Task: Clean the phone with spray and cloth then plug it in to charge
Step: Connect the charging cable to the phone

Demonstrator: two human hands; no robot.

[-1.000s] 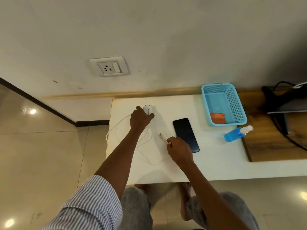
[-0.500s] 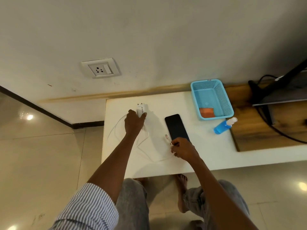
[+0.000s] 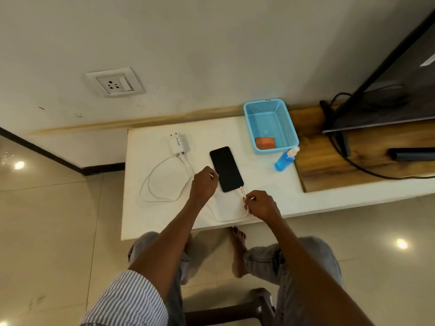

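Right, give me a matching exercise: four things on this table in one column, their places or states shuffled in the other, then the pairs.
1. charger plug
2. orange cloth
3. spray bottle
4. cable connector

A. inside the blue basket
B. pinched by the right hand, at the phone
C. lying unplugged on the table
D. beside the basket

Pairs: 1-C, 2-A, 3-D, 4-B

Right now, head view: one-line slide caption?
Right hand brings cable plug to phone; left hand steadies it.

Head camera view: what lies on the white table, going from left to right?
Coiled white cable → charger plug → left hand → phone → right hand → blue basket → spray bottle.
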